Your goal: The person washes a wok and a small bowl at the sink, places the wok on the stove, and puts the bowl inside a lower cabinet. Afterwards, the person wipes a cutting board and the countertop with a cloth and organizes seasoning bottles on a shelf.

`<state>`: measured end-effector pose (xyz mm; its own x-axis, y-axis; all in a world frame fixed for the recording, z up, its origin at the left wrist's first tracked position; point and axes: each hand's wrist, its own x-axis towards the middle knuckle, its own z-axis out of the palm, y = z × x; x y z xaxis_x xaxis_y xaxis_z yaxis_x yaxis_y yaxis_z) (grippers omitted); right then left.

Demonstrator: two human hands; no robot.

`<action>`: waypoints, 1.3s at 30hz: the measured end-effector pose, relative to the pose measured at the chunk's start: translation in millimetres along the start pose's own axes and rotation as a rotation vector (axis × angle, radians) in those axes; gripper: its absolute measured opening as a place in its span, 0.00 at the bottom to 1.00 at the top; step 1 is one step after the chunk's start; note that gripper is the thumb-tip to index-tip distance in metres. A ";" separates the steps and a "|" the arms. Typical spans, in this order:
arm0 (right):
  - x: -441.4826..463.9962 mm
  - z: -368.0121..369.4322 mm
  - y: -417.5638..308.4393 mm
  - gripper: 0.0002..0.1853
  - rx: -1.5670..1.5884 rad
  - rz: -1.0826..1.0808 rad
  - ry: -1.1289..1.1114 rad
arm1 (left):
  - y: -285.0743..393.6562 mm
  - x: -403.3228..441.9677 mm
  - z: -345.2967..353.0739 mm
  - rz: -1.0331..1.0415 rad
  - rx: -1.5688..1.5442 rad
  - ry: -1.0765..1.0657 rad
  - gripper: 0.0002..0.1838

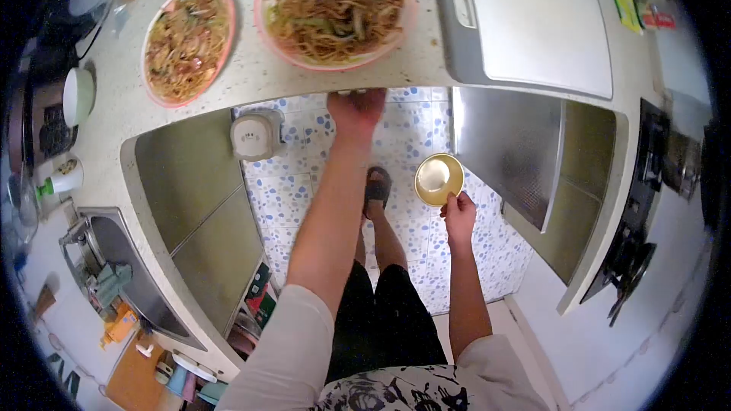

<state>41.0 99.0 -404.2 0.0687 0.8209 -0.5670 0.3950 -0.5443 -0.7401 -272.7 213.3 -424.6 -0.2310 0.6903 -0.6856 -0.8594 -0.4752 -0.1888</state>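
My right hand [459, 217] is closed on the rim of a round gold-coloured metal bowl [451, 189], held over the floor with its mouth facing up. The inside of the bowl looks bare and shiny. My left hand [356, 113] is stretched forward to the counter's front edge, just below a pink-rimmed plate of noodles [335, 11]. Its fingers are hidden or smeared at that edge, so whether they grip anything does not show. A second pink-rimmed plate of noodles [186, 46] stands to the left.
A white board with a grey border [541, 23] lies on the counter [411, 72] at right. Below it stands a metal panel [506, 148]. A small white bin [255, 137] is on the patterned floor. The sink [141, 266] is left, the stove [636, 205] right.
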 end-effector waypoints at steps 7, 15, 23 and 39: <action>18.6 65.9 -14.1 0.11 -0.037 0.058 -0.146 | 80.7 -146.4 -149.1 -0.138 0.039 -0.124 0.24; 55.4 221.3 -44.9 0.15 -0.133 0.246 -0.427 | 222.0 -254.3 -218.5 0.042 -0.163 0.136 0.17; 140.8 408.7 -22.8 0.10 -0.214 0.146 -0.504 | 299.8 -277.6 -203.0 0.167 0.043 0.182 0.15; 240.4 577.4 -23.1 0.13 -0.034 -0.004 -0.323 | 310.2 -276.9 -197.3 0.286 0.292 0.246 0.19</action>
<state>-480.5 209.0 -732.2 -0.2249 0.7225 -0.6538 0.4251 -0.5310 -0.7330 -385.3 -232.9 -432.0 -0.3925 0.3875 -0.8341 -0.8775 -0.4295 0.2134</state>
